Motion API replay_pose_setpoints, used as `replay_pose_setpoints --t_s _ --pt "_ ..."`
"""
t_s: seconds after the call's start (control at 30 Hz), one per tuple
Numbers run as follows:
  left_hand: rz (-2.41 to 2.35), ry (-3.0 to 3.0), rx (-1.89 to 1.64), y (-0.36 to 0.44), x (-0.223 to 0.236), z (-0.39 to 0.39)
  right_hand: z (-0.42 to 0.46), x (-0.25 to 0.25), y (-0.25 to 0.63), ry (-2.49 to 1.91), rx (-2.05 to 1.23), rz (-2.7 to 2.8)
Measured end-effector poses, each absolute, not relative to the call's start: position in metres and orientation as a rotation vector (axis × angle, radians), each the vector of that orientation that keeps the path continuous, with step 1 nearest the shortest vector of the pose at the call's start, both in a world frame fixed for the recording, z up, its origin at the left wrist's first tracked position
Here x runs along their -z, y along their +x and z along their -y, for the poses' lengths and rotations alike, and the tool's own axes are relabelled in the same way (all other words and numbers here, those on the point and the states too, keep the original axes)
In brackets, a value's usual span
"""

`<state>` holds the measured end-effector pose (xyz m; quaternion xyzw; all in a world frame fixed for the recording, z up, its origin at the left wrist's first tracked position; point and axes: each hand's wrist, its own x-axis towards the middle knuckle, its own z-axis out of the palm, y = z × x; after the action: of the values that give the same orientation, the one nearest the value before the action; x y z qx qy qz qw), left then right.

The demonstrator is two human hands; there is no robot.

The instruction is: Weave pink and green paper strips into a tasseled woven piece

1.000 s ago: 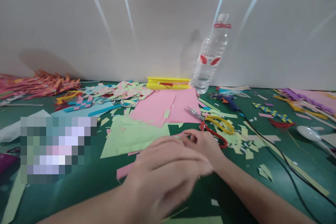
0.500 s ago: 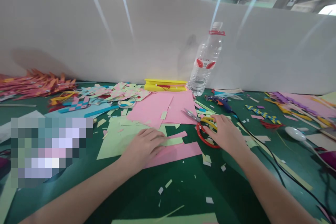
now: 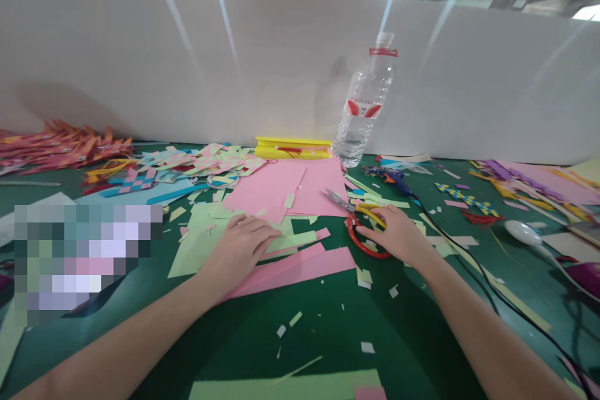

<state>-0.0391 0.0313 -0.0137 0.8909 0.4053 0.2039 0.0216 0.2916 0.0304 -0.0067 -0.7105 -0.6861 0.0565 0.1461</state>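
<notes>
My left hand [image 3: 244, 244] rests palm down, fingers stretched out over a light green paper strip [image 3: 300, 239]. Under and in front of it lie overlapping pink paper strips [image 3: 304, 270], partly covered by the hand. A light green paper sheet [image 3: 192, 247] is just left of the fingers. On the right, my right hand [image 3: 396, 234] is closed around the handles of scissors [image 3: 347, 203] with one yellow and one red loop. Their metal blades are slightly apart, pointing left over a larger pink sheet [image 3: 281, 184].
A clear plastic bottle [image 3: 363, 109] leans against the white partition [image 3: 187, 62]. A blue glue gun [image 3: 398, 181] trails a black cord to the right. Woven paper pieces [image 3: 210, 159] are heaped back left; a white spoon-shaped object [image 3: 522, 233] lies right. Paper scraps litter the green tabletop.
My left hand has slid left across the paper, and the green strip has shifted slightly up and left, baring more pink strip. My right hand stays at the scissors.
</notes>
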Motion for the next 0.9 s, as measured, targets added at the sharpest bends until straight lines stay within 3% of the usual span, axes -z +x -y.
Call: replay_pose_setpoints --t_s 0.2,0.4,0.7,0.9 --pt "-1.256 2.793 -0.709 -0.036 0.017 -0.029 -0.025 -0.005 0.290 -1.994 -0.021 1.859" --pt "-0.801 2.940 -0.660 -0.030 0.012 -0.023 -0.023 -0.006 0.293 -1.779 0.011 1.783" --pt "-0.767 2.942 -0.464 -0.029 0.010 -0.022 -0.018 -0.019 0.307 -1.629 -0.070 2.326" --pt "-0.792 2.876 -0.376 -0.029 0.009 -0.022 -0.014 -0.020 0.314 -1.601 -0.178 2.405"
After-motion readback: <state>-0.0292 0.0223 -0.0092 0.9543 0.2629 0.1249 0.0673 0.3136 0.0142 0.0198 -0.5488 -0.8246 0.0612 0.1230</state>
